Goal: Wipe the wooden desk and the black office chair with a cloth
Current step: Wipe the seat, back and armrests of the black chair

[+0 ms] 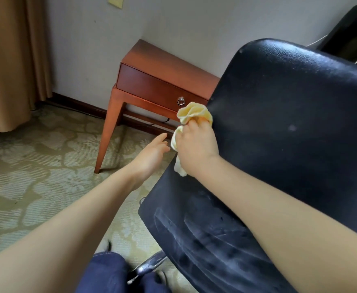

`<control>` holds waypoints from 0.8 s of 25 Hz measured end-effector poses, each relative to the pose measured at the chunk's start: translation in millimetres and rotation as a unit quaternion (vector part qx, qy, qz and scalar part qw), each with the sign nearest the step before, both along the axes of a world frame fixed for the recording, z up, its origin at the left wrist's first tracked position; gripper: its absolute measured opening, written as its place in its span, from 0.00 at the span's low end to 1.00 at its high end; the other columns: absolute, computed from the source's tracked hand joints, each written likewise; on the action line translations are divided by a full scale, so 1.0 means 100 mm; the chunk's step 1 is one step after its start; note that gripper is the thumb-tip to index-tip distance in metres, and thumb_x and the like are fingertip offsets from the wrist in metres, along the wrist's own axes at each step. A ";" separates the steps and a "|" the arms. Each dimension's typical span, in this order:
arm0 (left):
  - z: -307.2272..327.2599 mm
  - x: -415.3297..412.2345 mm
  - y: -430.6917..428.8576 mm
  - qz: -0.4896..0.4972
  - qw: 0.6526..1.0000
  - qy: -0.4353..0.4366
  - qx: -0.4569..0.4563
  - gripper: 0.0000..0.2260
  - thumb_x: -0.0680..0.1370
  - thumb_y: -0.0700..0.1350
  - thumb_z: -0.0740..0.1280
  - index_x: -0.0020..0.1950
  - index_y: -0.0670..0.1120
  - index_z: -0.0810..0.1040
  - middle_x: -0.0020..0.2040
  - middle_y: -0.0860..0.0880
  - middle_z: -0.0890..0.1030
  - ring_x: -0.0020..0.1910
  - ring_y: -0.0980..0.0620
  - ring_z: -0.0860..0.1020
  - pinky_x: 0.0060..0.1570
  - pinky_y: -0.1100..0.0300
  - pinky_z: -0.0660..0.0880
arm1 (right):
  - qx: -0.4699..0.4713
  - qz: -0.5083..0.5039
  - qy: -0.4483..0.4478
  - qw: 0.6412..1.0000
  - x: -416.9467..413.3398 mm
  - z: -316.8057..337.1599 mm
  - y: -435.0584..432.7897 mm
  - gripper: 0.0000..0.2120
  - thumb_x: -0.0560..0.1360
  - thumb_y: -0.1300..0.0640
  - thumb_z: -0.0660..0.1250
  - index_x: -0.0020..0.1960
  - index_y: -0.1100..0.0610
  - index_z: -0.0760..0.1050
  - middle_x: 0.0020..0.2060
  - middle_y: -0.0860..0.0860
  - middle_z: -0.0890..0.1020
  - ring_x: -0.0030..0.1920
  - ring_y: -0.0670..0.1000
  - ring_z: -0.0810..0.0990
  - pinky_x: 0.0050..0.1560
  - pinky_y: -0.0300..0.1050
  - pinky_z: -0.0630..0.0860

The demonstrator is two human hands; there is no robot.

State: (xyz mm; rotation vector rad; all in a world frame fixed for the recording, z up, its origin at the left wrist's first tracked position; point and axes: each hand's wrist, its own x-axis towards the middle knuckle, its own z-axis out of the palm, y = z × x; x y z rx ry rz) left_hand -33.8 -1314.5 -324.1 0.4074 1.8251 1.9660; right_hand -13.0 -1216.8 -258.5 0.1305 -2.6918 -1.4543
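Head view, right hand: the right hand (196, 144) is closed around a bunched yellow cloth (191, 114), pressing it against the left edge of the chair's backrest; the fingertips are buried in the folds and hard to make out.
Head view, cloth: one crumpled end sticks up above the fingers, another end hangs below the wrist; the middle part is hidden under the hand.
Head view, left hand: the left hand (152, 153) is open and empty, fingers spread loosely, held in the air just beside the cloth and the chair edge, not touching either as far as can be seen.
Head view, chair: the black office chair (289, 115) fills the right side; its backrest and seat look dusty and streaked. The right forearm crosses over the seat and hides part of it. The seat's lower right is cut off by the frame. Only a bit of a chrome base leg (148, 266) shows below.
Head view, desk: the wooden desk (152, 81) stands against the wall behind the chair; its surface is bare where visible. One drawer with a ring pull (181, 101) shows. The right part of the desk is hidden behind the backrest.
Head view, surroundings: patterned carpet (35, 176), a beige curtain (10, 60) at left, blue trousers (105, 273) at the bottom edge, and a dark object at the top right that is cut off and unclear.
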 end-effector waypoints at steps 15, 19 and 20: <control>0.47 0.00 0.34 -0.036 0.999 0.022 -0.017 0.23 0.82 0.59 0.50 0.76 0.53 0.59 0.76 0.54 0.61 0.74 0.52 0.59 0.70 0.53 0.56 | -0.112 0.106 -0.098 0.983 1.67 -0.73 1.13 0.20 0.56 0.60 0.63 0.46 0.52 0.81 0.34 0.47 0.80 0.36 0.48 0.79 0.39 0.41 0.76; 0.48 -0.01 0.36 -0.026 0.999 0.022 -0.021 0.23 0.83 0.58 0.46 0.75 0.52 0.63 0.75 0.53 0.63 0.74 0.50 0.60 0.71 0.51 0.55 | -0.125 0.105 -0.046 0.985 1.74 -0.45 1.09 0.19 0.63 0.65 0.49 0.39 0.50 0.75 0.30 0.45 0.68 0.28 0.48 0.66 0.29 0.40 0.64; 0.49 -0.03 0.34 -0.027 0.999 0.028 -0.026 0.22 0.83 0.58 0.45 0.74 0.53 0.64 0.75 0.53 0.63 0.74 0.50 0.61 0.71 0.50 0.54 | -0.111 0.096 -0.022 0.989 1.67 -0.34 1.03 0.19 0.63 0.67 0.49 0.39 0.51 0.74 0.32 0.46 0.69 0.29 0.49 0.64 0.28 0.42 0.61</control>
